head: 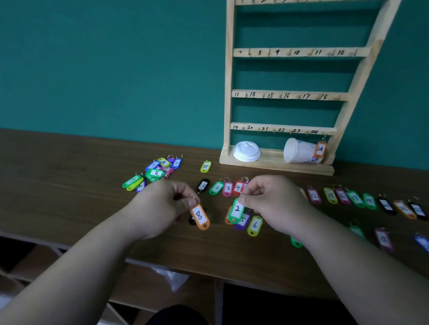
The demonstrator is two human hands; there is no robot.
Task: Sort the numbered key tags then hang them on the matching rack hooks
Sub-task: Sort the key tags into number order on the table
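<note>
Our left hand (164, 204) pinches the ring of the orange tag 8 (199, 216) between thumb and curled fingers, and the tag hangs tilted just above the table (55, 176). Our right hand (271, 202) pinches the top of the green tag 2 (236, 211). It dangles nearly upright over a purple tag 5 (243, 222), with a yellow-green tag 6 (255, 224) lying at about four o'clock from it.

Toward twelve o'clock from the gap between our hands, a row lies flat. It runs black tag 1 (203, 185), second green 2 (216, 188) (so two green twos are in sight), pink tag 3 (228, 188) and red tag 4 (237, 187), the last partly behind our right knuckles. At three o'clock from the right hand the sorted row (355, 198) goes on with 12, 15, 16, 17 and 18. Beyond those, the tags are too blurred for us to read.

At eleven o'clock from the left hand sits a loose pile of tags (157, 171). A yellow tag 15 (205, 166) lies alone between that pile and the rack.

The wooden rack (226, 87) stands at twelve to one o'clock against the teal wall, its four rails numbered up to 24. An orange tag 24 (320, 149) hangs from the last hook on the bottom rail. It is in front of a paper cup (298, 151) lying on its side on the rack's base. A white lid (246, 151) rests at the base's nine o'clock end.
</note>
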